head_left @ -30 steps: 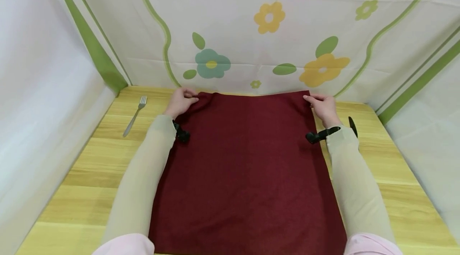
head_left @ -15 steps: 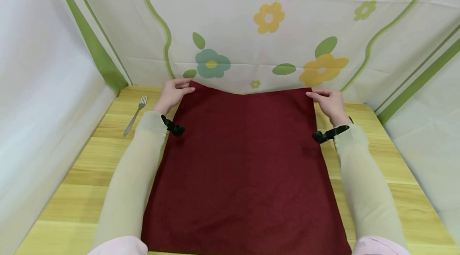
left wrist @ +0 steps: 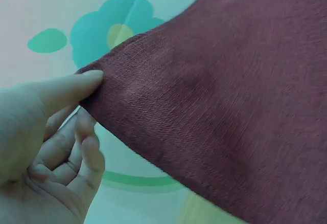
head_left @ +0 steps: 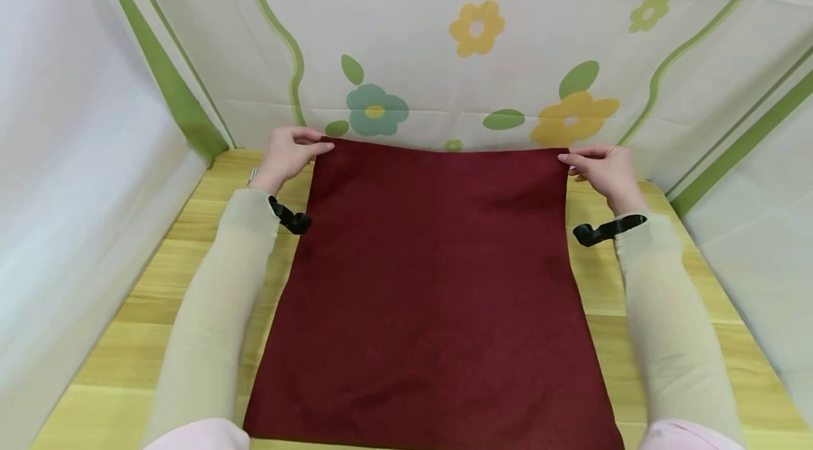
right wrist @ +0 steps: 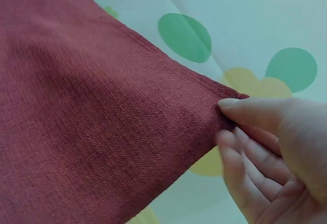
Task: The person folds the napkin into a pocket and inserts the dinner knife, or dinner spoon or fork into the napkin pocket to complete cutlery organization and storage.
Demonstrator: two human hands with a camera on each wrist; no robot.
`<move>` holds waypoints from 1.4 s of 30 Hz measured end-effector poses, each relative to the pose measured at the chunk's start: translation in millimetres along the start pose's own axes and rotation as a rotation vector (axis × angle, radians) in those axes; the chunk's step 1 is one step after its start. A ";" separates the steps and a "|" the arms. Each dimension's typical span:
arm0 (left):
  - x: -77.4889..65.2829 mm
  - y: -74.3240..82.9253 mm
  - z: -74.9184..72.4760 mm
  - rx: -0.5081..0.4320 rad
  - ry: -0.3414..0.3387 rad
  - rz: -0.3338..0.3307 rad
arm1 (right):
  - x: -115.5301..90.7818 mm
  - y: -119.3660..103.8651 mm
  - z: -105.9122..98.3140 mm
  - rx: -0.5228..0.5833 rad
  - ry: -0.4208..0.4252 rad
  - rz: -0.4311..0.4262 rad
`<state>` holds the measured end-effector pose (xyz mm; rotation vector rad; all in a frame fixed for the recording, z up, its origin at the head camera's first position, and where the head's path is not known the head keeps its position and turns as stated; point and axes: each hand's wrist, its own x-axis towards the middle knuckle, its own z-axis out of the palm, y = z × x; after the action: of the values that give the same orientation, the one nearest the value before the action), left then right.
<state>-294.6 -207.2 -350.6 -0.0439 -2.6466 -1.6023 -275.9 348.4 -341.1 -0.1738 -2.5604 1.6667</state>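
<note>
A dark red cloth (head_left: 438,281) spreads over the middle of the wooden table, its far edge lifted and pulled nearly straight. My left hand (head_left: 287,156) pinches the far left corner between thumb and fingers; the left wrist view shows the thumb (left wrist: 84,85) on top of the cloth (left wrist: 204,91). At the far right corner, my right hand (head_left: 603,171) pinches the fabric the same way. In the right wrist view that hand's thumb (right wrist: 250,110) presses on the corner of the cloth (right wrist: 112,111), with the other fingers loosely curled below.
A fork (head_left: 253,173) lies at the far left of the table (head_left: 140,337), mostly hidden behind my left hand and sleeve. White curtain (head_left: 432,69) with printed flowers stands close behind the table, and white sheets close off both sides.
Both hands have moved apart and slightly away from me, raising the cloth's far edge and drawing it wider. The fork became mostly covered by the left arm.
</note>
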 end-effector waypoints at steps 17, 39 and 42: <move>6.5 16.6 -17.2 -0.246 0.131 0.041 | 2.0 -18.4 -11.4 0.527 0.060 0.022; -8.0 -10.3 -7.0 -0.075 0.138 0.121 | -7.0 5.2 -5.8 0.389 0.028 -0.041; -16.2 -23.3 -4.3 -0.034 0.104 0.115 | -12.6 18.1 -3.5 0.305 0.007 -0.054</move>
<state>-279.4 -221.8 -370.2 -0.1082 -2.4913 -1.5690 -262.1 357.1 -356.3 -0.0878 -2.2451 2.0006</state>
